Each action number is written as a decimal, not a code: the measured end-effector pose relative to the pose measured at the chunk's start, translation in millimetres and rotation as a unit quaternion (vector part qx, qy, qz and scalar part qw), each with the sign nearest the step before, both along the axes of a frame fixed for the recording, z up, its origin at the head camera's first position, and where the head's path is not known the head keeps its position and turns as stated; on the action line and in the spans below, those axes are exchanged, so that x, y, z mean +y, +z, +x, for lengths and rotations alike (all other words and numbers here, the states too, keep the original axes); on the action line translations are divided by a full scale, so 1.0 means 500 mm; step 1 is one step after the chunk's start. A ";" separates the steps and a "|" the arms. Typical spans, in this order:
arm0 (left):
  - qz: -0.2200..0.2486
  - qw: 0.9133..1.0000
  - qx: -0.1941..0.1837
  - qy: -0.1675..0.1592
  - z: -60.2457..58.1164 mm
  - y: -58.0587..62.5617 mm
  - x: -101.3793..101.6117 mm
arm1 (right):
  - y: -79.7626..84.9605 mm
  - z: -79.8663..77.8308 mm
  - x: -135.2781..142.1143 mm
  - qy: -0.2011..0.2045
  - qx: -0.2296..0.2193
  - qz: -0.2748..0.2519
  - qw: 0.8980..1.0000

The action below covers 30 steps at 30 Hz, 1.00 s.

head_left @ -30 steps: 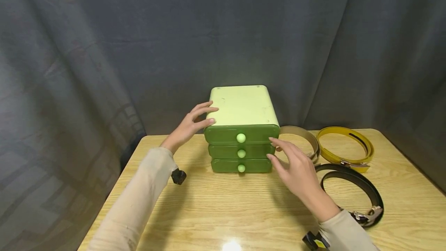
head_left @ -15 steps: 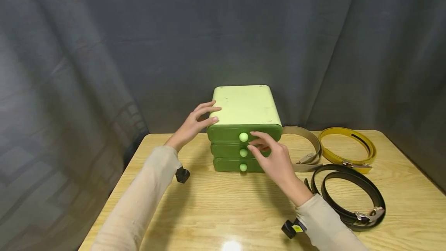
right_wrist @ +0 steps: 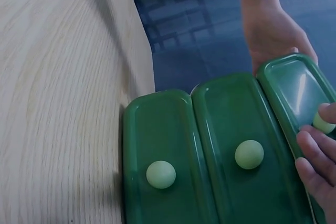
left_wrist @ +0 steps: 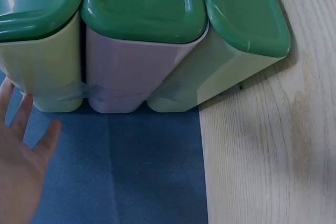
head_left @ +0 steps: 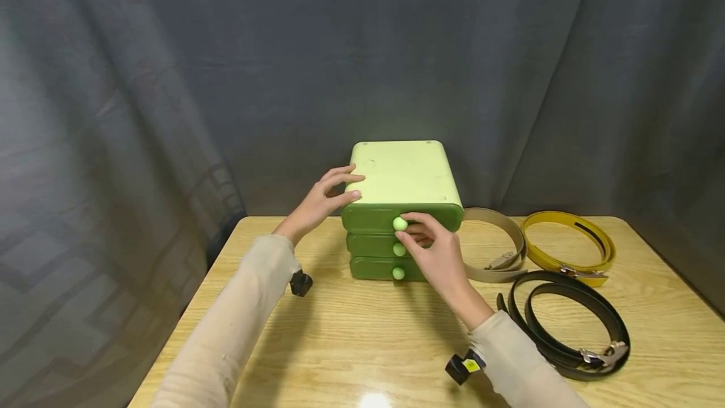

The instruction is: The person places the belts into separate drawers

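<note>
A small chest of drawers (head_left: pixel 403 172) stands on the table with a pale green top and three dark green drawer fronts. Each front carries a round pale knob; the drawers look closed. My left hand (head_left: pixel 320 203) rests on the chest's upper left edge with its fingers extended; the left wrist view shows it against the chest's side. My right hand (head_left: pixel 438 250) pinches the top drawer's knob (head_left: pixel 399 223) between thumb and index finger. In the right wrist view the middle drawer's knob (right_wrist: pixel 249 154) and the bottom drawer's knob (right_wrist: pixel 160 174) are untouched.
On the wooden table (head_left: pixel 351 339), right of the chest, lie three coiled belts: a tan belt (head_left: pixel 518 244) partly behind the chest, a yellow belt (head_left: pixel 608 250), and a black belt (head_left: pixel 617 326) nearest the front. A dark grey curtain (head_left: pixel 317 49) hangs behind the table.
My right hand has moved left from the chest's right front edge to the top knob and now pinches it. The left hand has kept its place on the chest.
</note>
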<state>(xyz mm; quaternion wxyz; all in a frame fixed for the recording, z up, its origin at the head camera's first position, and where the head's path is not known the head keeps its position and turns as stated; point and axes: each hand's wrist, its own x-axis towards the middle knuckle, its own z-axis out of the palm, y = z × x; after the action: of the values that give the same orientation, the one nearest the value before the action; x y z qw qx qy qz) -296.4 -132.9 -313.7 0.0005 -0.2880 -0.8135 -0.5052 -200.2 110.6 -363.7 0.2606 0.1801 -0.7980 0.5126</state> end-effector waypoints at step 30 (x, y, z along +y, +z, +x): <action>0.000 1.000 -0.026 -0.003 0.052 0.054 0.011 | 0.003 0.017 -0.002 0.001 -0.014 -0.030 0.999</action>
<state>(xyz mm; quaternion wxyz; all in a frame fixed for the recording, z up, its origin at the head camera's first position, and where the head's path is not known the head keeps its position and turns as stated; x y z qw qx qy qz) -270.2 -127.2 -286.5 -0.0220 -0.2775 -0.8122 -0.5126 -191.7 109.5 -362.3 0.2544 0.1659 -0.7855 0.5391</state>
